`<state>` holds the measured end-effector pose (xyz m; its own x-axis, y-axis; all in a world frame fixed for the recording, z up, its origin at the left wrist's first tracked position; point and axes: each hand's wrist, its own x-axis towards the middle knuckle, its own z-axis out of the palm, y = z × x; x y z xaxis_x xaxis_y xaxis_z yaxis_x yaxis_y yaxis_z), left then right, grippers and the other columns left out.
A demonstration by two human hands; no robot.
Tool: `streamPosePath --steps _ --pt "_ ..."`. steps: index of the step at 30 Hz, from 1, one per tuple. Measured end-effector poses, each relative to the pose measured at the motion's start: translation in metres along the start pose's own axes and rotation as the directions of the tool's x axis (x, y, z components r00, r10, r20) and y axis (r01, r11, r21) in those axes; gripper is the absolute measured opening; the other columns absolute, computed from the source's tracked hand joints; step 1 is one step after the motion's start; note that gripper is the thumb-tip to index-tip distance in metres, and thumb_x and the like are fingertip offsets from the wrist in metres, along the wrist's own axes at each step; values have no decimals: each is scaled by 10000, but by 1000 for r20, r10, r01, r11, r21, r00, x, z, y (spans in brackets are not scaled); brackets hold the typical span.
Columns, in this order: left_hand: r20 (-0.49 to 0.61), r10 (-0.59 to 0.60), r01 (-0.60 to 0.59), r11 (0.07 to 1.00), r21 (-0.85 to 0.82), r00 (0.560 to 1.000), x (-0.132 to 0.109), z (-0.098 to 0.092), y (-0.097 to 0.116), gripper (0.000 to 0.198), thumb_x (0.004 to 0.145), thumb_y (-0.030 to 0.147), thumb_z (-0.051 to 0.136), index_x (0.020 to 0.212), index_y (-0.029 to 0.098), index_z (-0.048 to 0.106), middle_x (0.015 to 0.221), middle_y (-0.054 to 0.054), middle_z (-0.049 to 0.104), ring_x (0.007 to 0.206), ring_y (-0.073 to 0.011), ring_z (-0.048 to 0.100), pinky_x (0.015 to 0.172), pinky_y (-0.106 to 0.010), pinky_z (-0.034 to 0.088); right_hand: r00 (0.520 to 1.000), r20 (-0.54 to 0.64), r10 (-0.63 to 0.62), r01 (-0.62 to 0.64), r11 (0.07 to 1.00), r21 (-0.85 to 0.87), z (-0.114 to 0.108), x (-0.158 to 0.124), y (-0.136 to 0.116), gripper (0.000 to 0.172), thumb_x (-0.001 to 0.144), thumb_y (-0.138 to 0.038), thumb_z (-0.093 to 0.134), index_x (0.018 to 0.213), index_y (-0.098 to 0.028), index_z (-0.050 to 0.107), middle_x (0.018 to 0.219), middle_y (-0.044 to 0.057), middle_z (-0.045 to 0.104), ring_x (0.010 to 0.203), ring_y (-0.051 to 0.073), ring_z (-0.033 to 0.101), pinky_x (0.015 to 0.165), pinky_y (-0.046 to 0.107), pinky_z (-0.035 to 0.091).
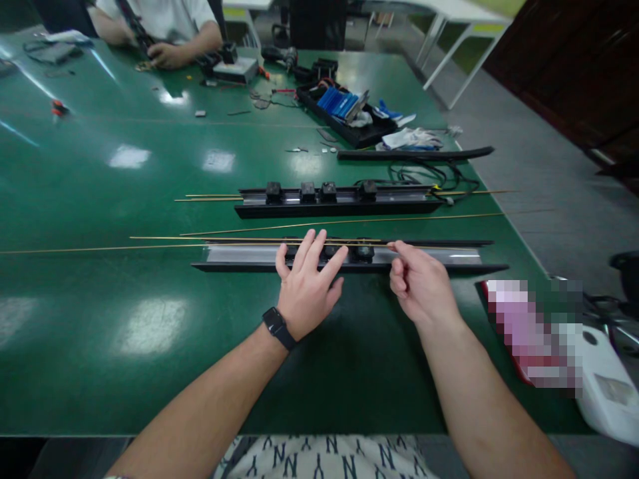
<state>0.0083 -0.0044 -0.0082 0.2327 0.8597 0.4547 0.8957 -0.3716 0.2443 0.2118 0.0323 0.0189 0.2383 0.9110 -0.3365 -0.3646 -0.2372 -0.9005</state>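
Note:
A long black rail (pixel 239 261) with small black blocks on it lies across the green table (pixel 124 332) in front of me. My left hand (pixel 308 286) rests flat on it with fingers spread over the blocks. My right hand (pixel 418 283) is closed in a pinch on the end of a thin brass rod (pixel 224 239) that runs left along the rail's top. More brass rods (pixel 100 249) lie beside it.
A second black rail (pixel 339 199) with blocks lies farther back, with rods and black cables (pixel 429 176) near it. A black tray of blue parts (pixel 344 110) stands behind. Another person (pixel 164 33) works at the far left. A white device (pixel 606 386) sits at my right.

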Motion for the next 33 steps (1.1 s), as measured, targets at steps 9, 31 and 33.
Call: streamPosePath --steps 9,31,33 --pt "-4 1 -1 1000 1 1000 0 -1 0 500 950 360 690 1444 335 616 1673 -147 446 1577 -328 378 1253 -641 124 1000 10 -13 13 1000 -4 -1 -1 0 259 755 -326 873 878 -147 732 513 -65 535 333 53 378 266 159 223" --pt "18 -7 7 1000 -6 1000 0 -2 1 509 955 359 675 1459 337 603 1680 -143 436 1579 -332 372 1250 -652 129 999 -45 -29 30 1000 11 0 -2 -3 221 756 -302 847 832 -148 708 499 -62 525 316 56 373 261 166 218" --pt "14 -6 6 1000 -6 1000 0 -1 1 505 959 360 672 1458 336 603 1679 -144 436 1581 -327 369 1249 -653 129 999 -34 -30 31 999 11 -1 -2 -3 233 760 -315 847 847 -148 709 502 -62 528 317 57 376 262 167 218"
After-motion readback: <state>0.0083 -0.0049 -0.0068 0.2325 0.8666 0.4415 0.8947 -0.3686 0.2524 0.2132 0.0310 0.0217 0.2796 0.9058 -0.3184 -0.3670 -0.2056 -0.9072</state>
